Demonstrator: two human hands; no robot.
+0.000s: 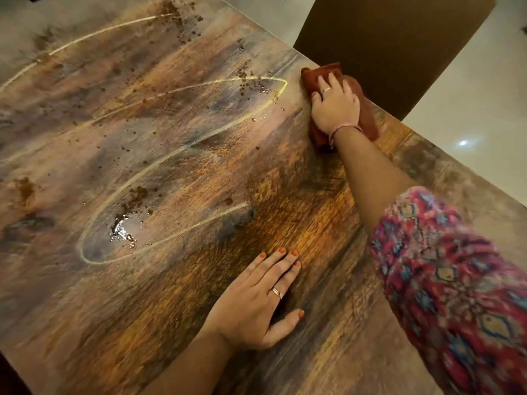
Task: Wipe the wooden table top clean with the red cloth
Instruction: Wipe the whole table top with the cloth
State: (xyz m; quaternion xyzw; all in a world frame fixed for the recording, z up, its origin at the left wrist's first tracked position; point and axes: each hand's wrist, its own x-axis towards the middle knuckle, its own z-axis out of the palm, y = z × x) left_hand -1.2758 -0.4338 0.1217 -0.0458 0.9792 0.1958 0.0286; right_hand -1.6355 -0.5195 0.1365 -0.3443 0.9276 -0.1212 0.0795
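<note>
Right hand [336,105] presses flat-fingered on the red cloth [368,115] at the table [199,172] far edge, seemingly to sweep inward; left hand [256,303] lies flat, fingers straight, bracing; brown spill [134,195] remains.

Right hand [335,106] presses red cloth [368,115] at table's [285,181] far right edge. Left hand [256,300] flat, near side. Brown crumbs [134,198], wet patch [121,230] left.

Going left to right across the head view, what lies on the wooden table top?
Brown crumb patch at the left edge → shiny puddle of liquid → left hand resting flat on the wood → right hand pressing the red cloth near the table's far edge.
</note>
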